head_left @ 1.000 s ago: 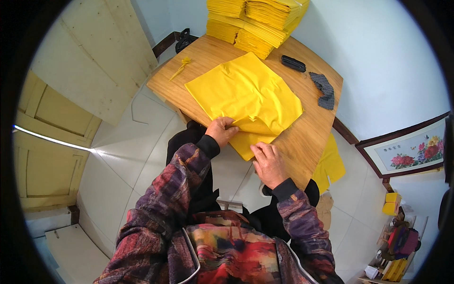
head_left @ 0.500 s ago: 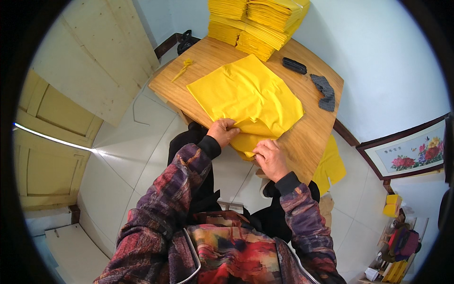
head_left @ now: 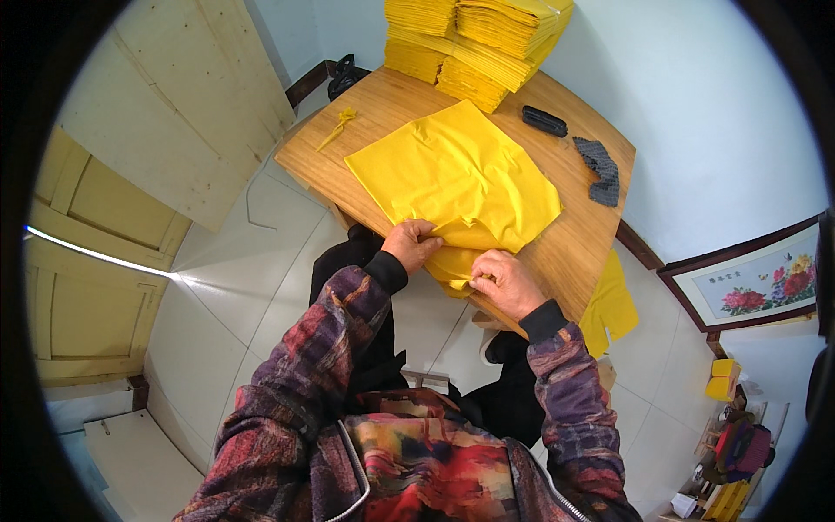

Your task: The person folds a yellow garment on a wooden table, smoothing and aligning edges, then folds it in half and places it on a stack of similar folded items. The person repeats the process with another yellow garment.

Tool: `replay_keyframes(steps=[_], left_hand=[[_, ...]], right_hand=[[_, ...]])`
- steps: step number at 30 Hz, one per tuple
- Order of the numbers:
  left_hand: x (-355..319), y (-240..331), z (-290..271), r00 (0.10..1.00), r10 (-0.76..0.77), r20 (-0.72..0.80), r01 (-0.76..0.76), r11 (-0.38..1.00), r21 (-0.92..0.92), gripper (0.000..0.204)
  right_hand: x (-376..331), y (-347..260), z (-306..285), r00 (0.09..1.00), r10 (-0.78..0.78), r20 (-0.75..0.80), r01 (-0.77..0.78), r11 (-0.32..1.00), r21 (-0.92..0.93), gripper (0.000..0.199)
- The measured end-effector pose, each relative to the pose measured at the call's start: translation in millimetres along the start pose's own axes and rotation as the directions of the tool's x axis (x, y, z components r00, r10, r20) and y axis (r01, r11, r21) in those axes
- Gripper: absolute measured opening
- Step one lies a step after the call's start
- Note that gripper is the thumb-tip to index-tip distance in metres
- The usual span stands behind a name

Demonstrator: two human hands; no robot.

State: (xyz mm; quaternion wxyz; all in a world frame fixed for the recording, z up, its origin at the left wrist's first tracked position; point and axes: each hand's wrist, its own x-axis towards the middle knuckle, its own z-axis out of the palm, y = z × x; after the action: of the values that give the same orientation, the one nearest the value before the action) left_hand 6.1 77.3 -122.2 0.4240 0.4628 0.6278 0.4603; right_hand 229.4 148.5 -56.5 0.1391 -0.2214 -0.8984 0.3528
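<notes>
A yellow fabric piece (head_left: 461, 165) lies wrinkled on the wooden table (head_left: 570, 235), its near edge hanging over the table's front. My left hand (head_left: 411, 245) pinches that near edge on its left side, thumb on top. At the right part of the same edge, my right hand (head_left: 506, 281) is closed, thumb and fingers pressed together at the cloth. Whether anything small besides the cloth is between the right fingertips cannot be made out.
Tall stacks of folded yellow cloth (head_left: 474, 43) stand at the table's back. A black case (head_left: 544, 121), a grey knitted piece (head_left: 598, 171) and a twisted yellow scrap (head_left: 337, 129) lie on the table. More yellow cloth (head_left: 611, 300) hangs at the right.
My right hand has moved slightly right and up along the cloth's edge, its wrist turned. My left hand stays at its place on the cloth.
</notes>
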Motion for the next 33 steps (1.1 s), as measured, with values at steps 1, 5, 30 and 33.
replay_keyframes(steps=[1,5,30,33], left_hand=[[0,0,0,1.0,0.014,-0.003,-0.014,1.0,0.008,0.014],[0,0,1,0.999,0.023,-0.031,-0.023,1.0,-0.006,0.015],[-1,5,4,0.997,0.053,-0.058,-0.057,0.995,-0.079,0.014],[-2,4,4,0.997,0.045,-0.06,-0.049,0.996,-0.08,0.015]], right_hand=[[1,0,0,1.0,0.009,0.007,-0.009,1.0,-0.01,0.01],[2,-8,-5,0.998,0.057,-0.015,-0.057,0.998,0.039,0.01],[-33,-26,30,0.937,-0.038,-0.346,-0.065,0.957,-0.283,0.035],[-42,-23,41,0.965,-0.069,-0.253,-0.05,0.898,-0.436,0.04]])
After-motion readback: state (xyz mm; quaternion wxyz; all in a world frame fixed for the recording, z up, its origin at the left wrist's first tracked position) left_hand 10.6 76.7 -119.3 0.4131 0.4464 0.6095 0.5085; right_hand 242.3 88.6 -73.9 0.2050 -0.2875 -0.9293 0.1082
